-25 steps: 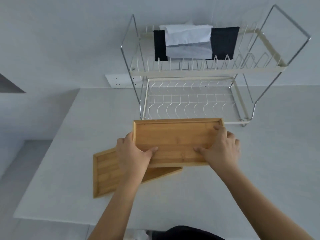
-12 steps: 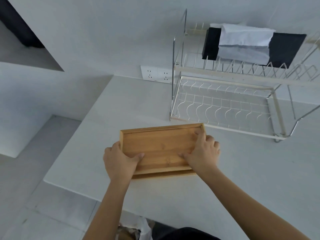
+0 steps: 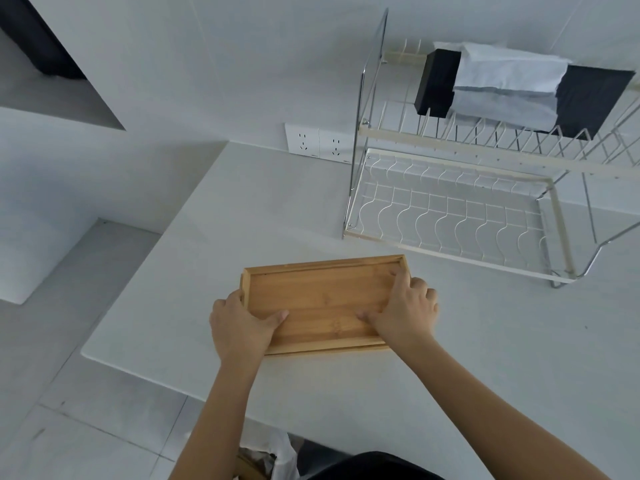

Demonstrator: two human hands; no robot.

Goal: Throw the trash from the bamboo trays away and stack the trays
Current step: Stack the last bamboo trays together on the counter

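Note:
An empty bamboo tray [image 3: 323,299] lies on top of a second bamboo tray [image 3: 332,349], of which only a thin front edge shows. The stack rests on the white countertop [image 3: 263,216] near its front left. My left hand [image 3: 239,327] grips the top tray's left end, thumb inside the rim. On the right end my right hand [image 3: 407,310] holds the same tray, fingers over its rim. No trash shows in the tray.
A two-tier wire dish rack [image 3: 450,209] stands at the back right, with a black and white cloth [image 3: 512,91] on its upper tier. Wall sockets [image 3: 317,142] sit behind the counter. A bag with a white liner [image 3: 277,459] shows below the counter's front edge.
The top tray has moved left and down onto the second tray, which lay askew to the left. Both now line up as one stack. My view has swung left.

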